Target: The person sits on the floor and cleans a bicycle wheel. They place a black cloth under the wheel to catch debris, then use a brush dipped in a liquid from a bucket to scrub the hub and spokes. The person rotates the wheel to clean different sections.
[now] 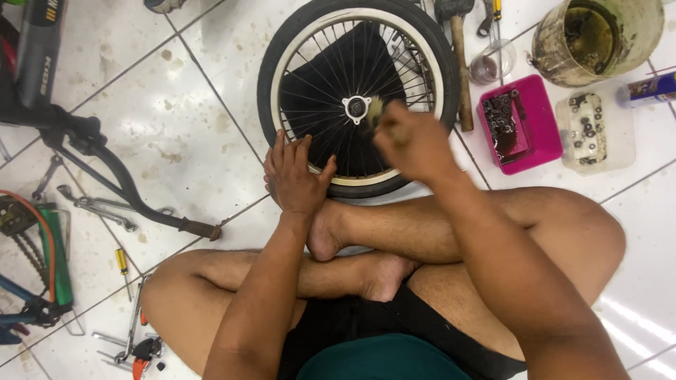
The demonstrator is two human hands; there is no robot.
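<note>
Landmark: pink tray, holding dark metal parts.
Above it: dirty bucket and small glass jar.
To its right: clear box of nuts.
To its left: hammer.
Far left: bicycle frame, wrenches.

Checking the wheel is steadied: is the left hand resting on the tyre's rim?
Yes, the left hand lies flat on the wheel at its near edge, fingers spread over tyre and rim.

Hands on bicycle wheel — tiled floor
</note>
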